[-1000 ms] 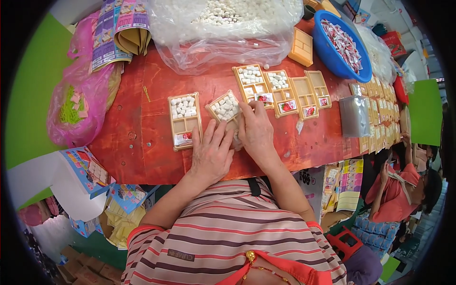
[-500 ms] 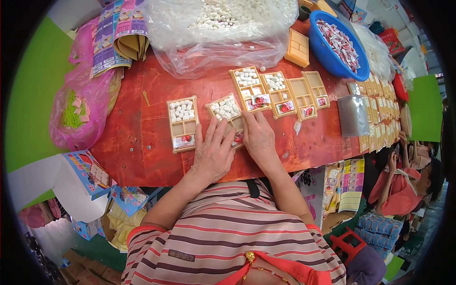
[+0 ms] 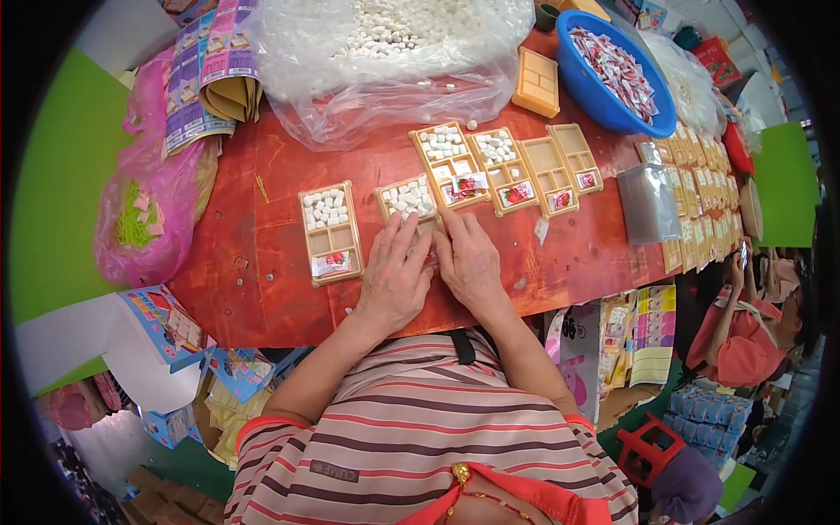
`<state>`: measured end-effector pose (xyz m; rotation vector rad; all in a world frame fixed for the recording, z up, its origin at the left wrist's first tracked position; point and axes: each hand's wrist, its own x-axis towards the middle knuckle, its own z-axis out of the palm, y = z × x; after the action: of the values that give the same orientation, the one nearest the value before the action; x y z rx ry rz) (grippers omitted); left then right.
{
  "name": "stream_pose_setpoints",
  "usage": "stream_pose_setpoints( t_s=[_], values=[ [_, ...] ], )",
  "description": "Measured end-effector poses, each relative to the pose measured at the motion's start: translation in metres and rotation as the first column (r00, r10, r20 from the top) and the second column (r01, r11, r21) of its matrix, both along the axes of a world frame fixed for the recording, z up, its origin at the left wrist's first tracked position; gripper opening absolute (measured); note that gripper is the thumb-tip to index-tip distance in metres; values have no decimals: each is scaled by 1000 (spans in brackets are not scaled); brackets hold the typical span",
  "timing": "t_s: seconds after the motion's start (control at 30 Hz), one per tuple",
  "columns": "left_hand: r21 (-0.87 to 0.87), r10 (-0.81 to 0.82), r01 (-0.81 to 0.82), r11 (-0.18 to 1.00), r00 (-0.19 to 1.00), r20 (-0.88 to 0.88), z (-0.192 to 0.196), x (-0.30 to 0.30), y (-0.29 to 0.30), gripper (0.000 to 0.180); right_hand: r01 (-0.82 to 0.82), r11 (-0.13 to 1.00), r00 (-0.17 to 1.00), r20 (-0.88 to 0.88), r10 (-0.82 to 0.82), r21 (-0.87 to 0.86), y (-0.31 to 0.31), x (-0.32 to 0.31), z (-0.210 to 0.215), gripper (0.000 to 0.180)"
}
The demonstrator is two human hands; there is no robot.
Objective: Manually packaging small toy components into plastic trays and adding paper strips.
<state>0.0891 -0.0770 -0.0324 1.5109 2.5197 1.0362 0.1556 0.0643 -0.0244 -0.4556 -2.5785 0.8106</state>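
Note:
Both my hands are over a tan compartment tray (image 3: 382, 206), one of several on the red table. Its far section is filled with small white pieces (image 3: 409, 198) resembling mini marshmallows. My left hand (image 3: 395, 278) lies across the near compartments, fingers stretched forward. At the tray's right edge rests my right hand (image 3: 471, 265), its fingers extended and its thumb toward the left hand. Together they hide most of the near half. Left of them stands another tray (image 3: 340, 240) with white pieces and a red-and-white sachet (image 3: 331, 263).
Further trays (image 3: 544, 179) stand in a row to the right, some with white pieces and sachets. Behind them are a blue basin (image 3: 570, 83) of sachets and a large clear bag (image 3: 315, 114) of white pieces. A clear plastic stack (image 3: 649, 206) stands before many filled trays (image 3: 696, 197).
The whole view has shifted slightly. My hands stay on the same tray; the right hand has slid a little closer to the left, its thumb now showing beside the left fingers.

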Motion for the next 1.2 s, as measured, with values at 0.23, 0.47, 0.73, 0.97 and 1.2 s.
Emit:
stream_pose_setpoints(
  t_s=[0.23, 0.47, 0.73, 0.97, 1.2],
  values=[
    [135, -11, -14, 991, 983, 182, -1, 4, 3, 48, 7, 989, 1000, -13, -9, -150, 3, 4, 0, 30],
    [30, 15, -16, 999, 999, 47, 0, 3, 4, 46, -16, 1000, 1000, 17, 16, -18, -2, 4, -2, 29],
    [-23, 22, -28, 999, 974, -225, 2, -11, 20, 31, -56, 990, 997, 67, 48, 132, -3, 2, -7, 26],
    [6, 34, -33, 999, 976, -214, -4, -19, 39, 33, -20, 1000, 999, 26, 20, 3, 2, 5, -6, 25],
    [-219, 48, -111, 969, 961, -272, -11, -22, 51, 59, -14, 968, 991, -132, -20, -251, 25, 30, 8, 20]
  ],
)
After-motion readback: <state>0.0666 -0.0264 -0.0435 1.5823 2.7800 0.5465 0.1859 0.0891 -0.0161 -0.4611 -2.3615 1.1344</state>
